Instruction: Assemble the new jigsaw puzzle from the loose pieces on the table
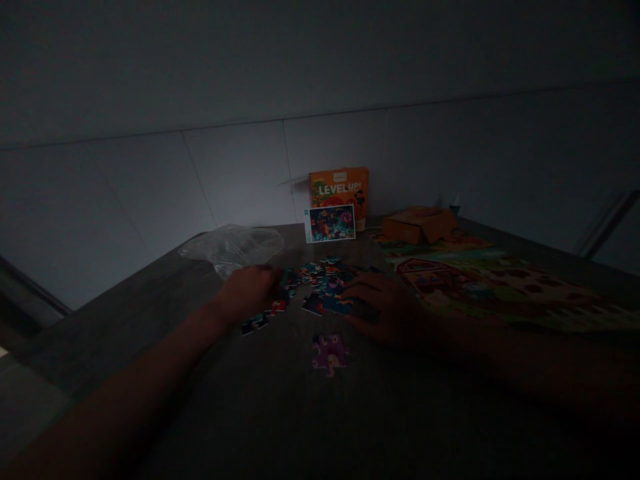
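Through my feed, this looks like sorting: the left hand (250,285), grip too dark to tell, and the right hand (383,303), fingers loosely spread, flank puzzle pieces (327,281) mid-frame. A purple piece (330,350) lies lower centre. I'd judge pinching one is called for.

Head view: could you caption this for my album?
Left hand and right hand at a jigsaw pile, one purple piece lying apart in dim light.

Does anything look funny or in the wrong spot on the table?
One purple puzzle piece lies alone on the near side, apart from the jumbled pile of pieces. Nothing looks clearly broken, though it's too dark to be sure.
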Tool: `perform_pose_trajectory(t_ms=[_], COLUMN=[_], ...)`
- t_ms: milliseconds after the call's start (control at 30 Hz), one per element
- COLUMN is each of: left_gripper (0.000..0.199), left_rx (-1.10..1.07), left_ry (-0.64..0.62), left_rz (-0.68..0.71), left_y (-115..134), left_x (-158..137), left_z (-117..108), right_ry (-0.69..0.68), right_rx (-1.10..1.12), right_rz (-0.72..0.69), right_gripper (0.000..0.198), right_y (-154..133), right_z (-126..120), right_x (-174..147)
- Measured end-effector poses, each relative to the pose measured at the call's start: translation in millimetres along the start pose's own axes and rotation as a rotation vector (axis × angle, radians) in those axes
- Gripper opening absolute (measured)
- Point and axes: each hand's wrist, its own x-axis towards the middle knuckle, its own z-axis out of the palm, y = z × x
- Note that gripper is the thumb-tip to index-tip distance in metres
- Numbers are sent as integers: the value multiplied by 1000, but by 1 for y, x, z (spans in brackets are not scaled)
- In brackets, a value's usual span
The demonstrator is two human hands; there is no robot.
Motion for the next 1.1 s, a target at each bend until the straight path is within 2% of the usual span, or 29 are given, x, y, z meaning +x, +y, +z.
perform_pose_trajectory(t_ms=[100,200,333,400,467,533,633,733,800,933,1100], left_gripper=[34,48,43,59,69,60,51,60,63,55,44], left_rx=[-41,-66,-168,-286,-325,-298,-286,-297,-287,-271,-306], left_ry=[-114,-122,13,126,179,170,215,280,274,220,238], left_rz=[37,38,88,221,384,451,429,378,362,365,403], left_y=[-6,-7,6,18,32,43,51,49,46,45,46], left_x=[1,1,0,-2,-4,-6,-8,-8,-7,-5,-2], left_z=[11,13,8,6,7,9,12,14,16,18,15], right_ry=[-7,-18,-25,-20,-16,-12,-5,0,-10,-43,-69], right_rx=[-3,-12,5,9,14,24,21,13,21,23,41], right_rz=[5,1,-11,-34,-55,-73,-66,-59,-56,-32,-32], right_gripper=[26,27,28,31,34,36,38,41,42,45,41], right_y=[1,3,1,0,-2,-2,0,3,4,3,1], right_z=[1,2,1,0,0,0,2,4,4,3,3], right_x=[-1,-2,-1,-1,-1,-2,-4,-5,-6,-6,-4])
